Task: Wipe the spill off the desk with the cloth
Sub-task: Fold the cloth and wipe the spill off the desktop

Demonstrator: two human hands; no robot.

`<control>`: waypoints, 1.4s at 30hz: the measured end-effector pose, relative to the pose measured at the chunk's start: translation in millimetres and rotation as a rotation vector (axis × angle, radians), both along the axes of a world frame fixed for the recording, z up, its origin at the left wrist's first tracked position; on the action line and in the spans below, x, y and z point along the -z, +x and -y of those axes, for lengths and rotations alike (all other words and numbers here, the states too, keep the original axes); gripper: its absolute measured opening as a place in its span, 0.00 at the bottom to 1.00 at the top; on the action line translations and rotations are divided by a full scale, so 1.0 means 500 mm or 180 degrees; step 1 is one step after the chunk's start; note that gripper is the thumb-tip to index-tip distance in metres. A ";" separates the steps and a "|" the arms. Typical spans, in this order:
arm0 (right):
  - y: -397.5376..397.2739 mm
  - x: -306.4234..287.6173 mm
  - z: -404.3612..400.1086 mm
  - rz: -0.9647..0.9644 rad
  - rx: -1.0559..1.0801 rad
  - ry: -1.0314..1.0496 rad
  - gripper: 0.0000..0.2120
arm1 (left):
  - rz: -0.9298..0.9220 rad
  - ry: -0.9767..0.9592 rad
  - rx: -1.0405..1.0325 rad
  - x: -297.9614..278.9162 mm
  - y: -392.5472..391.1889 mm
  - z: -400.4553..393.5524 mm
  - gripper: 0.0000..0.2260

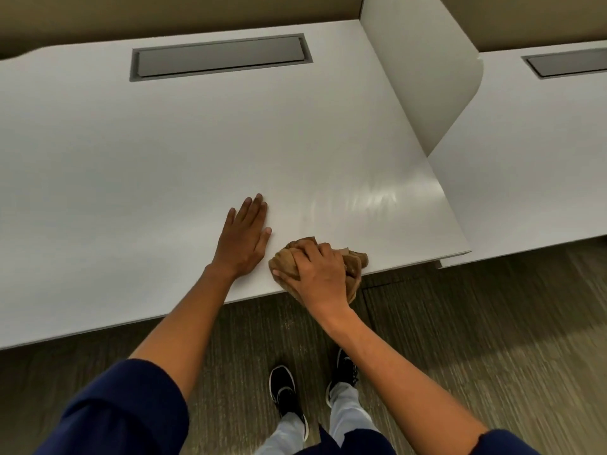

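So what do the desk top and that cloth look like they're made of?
Desk: probably white laminate with a satin finish, smooth, with soft glare streaks near the right corner. Cloth: soft tan fabric, matte and bunched into folds under the right hand.

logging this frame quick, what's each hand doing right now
Left hand: open, fingers straight, flat on the desk.
Right hand: closed on the brown cloth at the desk's near edge.
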State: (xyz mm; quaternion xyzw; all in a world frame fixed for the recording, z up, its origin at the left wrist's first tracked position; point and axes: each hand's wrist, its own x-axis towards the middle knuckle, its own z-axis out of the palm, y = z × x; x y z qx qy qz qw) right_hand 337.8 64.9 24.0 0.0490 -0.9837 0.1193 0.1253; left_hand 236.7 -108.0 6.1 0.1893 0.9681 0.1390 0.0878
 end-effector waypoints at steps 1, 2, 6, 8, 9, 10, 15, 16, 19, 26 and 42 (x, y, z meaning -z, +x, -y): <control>0.005 0.002 0.002 -0.0043 0.0013 -0.0007 0.23 | -0.0025 -0.0011 0.0004 0.002 0.001 0.000 0.27; 0.009 0.005 0.004 -0.0062 0.0025 -0.0007 0.24 | -0.0040 -0.0006 -0.0001 0.004 0.001 0.000 0.27; 0.010 0.014 0.007 -0.0107 0.0192 0.0116 0.25 | -0.0153 -0.0053 -0.0049 0.013 0.003 -0.004 0.27; -0.001 0.014 0.010 -0.0120 0.0350 0.0156 0.24 | -0.0159 -0.0059 -0.0082 0.016 0.002 -0.007 0.28; -0.008 0.014 0.011 -0.0126 0.0428 0.0153 0.24 | -0.0154 -0.0056 -0.0099 0.017 0.001 -0.008 0.28; -0.012 0.014 0.014 -0.0129 0.0498 0.0146 0.25 | -0.0148 -0.0060 -0.0114 0.018 0.001 -0.010 0.28; -0.030 0.024 0.018 -0.0050 0.0730 0.0321 0.21 | -0.0163 -0.0187 -0.0079 0.021 -0.009 -0.011 0.29; -0.038 0.025 0.019 -0.0048 0.0791 0.0350 0.20 | -0.0170 -0.0203 -0.0066 0.020 -0.016 -0.011 0.28; -0.072 0.027 0.022 -0.0082 0.0918 0.0412 0.18 | -0.0160 -0.0222 -0.0072 0.019 -0.043 -0.013 0.28; -0.187 0.024 0.014 -0.0157 0.1003 0.0400 0.16 | -0.0265 -0.0016 -0.0058 0.021 -0.054 -0.009 0.27; -0.131 0.004 0.032 -0.0054 0.0235 -0.0100 0.24 | -0.0164 0.1073 -0.0369 0.008 -0.054 0.000 0.26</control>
